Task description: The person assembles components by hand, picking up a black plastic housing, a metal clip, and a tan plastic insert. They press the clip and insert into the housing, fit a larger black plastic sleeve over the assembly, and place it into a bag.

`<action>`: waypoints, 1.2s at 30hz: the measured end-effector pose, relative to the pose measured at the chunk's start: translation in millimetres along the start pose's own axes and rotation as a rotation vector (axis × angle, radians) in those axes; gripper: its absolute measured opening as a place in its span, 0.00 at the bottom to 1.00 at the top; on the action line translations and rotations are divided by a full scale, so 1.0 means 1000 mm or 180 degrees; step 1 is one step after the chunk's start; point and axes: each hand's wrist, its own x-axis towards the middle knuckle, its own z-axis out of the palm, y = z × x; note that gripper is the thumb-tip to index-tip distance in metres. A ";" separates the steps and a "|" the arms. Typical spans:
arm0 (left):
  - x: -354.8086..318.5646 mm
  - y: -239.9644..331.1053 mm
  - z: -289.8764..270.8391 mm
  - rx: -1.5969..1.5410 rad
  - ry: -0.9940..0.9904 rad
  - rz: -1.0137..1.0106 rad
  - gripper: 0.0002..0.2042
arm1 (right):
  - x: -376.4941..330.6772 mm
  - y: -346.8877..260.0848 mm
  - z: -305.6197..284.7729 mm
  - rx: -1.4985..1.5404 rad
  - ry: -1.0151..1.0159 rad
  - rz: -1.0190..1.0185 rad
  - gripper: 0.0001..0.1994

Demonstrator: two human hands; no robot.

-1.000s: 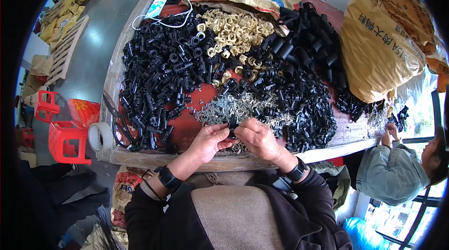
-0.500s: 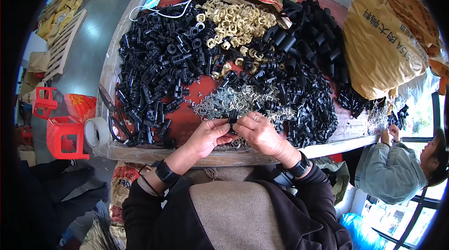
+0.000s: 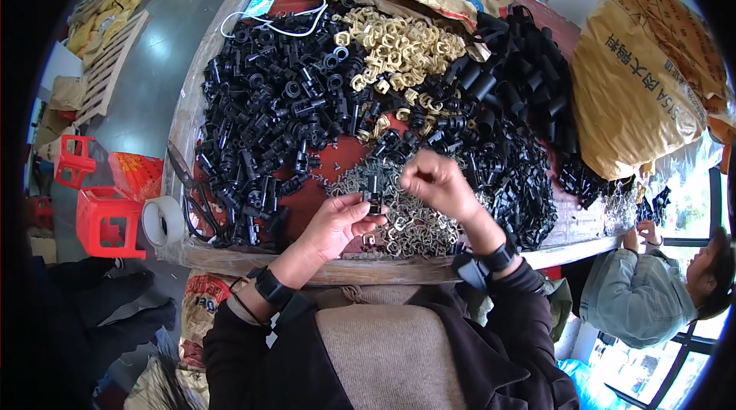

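My left hand (image 3: 337, 227) pinches a small black plastic fitting (image 3: 373, 194) upright between thumb and fingers, near the table's front edge. Up and to the right of it, my right hand (image 3: 443, 189) hovers with curled fingers, and whatever they may hold is hidden. Below both hands spreads a pile of small silvery metal clips (image 3: 422, 232). Black plastic fittings (image 3: 264, 123) are heaped to the left. Cream-coloured plastic clips (image 3: 410, 46) lie farther back, and small black parts (image 3: 525, 195) are piled right of my right hand.
Scissors (image 3: 184, 172) and a tape roll (image 3: 162, 220) rest at the table's left edge. Black tubes (image 3: 491, 84) and a big yellow sack (image 3: 636, 88) stand back right. A white cable (image 3: 268, 21) crosses the back. Red stools (image 3: 111, 218) are at left; a co-worker (image 3: 640, 291) sits at right.
My right hand has left the fitting and moved up and right, its fingers now curled. The left hand keeps the fitting nearly in place. The view has shifted slightly.
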 end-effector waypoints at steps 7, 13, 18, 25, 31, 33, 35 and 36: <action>-0.004 0.009 -0.009 -0.0410 -0.0355 0.0251 0.19 | 0.067 0.031 -0.008 -0.3115 -0.0167 -0.0764 0.13; -0.007 0.014 -0.011 -0.0468 -0.0487 0.0298 0.20 | 0.077 0.045 -0.006 -0.2722 0.0043 -0.0178 0.10; -0.007 0.011 -0.009 -0.0553 -0.0428 0.0352 0.19 | 0.052 0.018 -0.008 -0.1442 0.0654 0.0685 0.07; -0.010 0.004 0.000 -0.0392 -0.0270 0.0430 0.12 | 0.000 -0.001 0.005 0.1590 0.0306 0.0803 0.07; -0.012 -0.002 0.014 -0.0281 0.0134 0.0428 0.07 | -0.022 -0.012 0.018 0.2011 0.0426 0.0523 0.07; -0.013 -0.003 0.018 -0.0246 0.0158 0.0425 0.06 | -0.026 -0.007 0.021 0.1728 0.0520 0.0359 0.07; -0.014 -0.004 0.021 -0.0244 0.0183 0.0405 0.06 | -0.031 -0.004 0.022 0.1168 0.0700 0.0024 0.06; -0.015 -0.004 0.019 -0.0248 0.0215 0.0408 0.06 | -0.033 -0.008 0.023 0.1172 0.0685 0.0025 0.06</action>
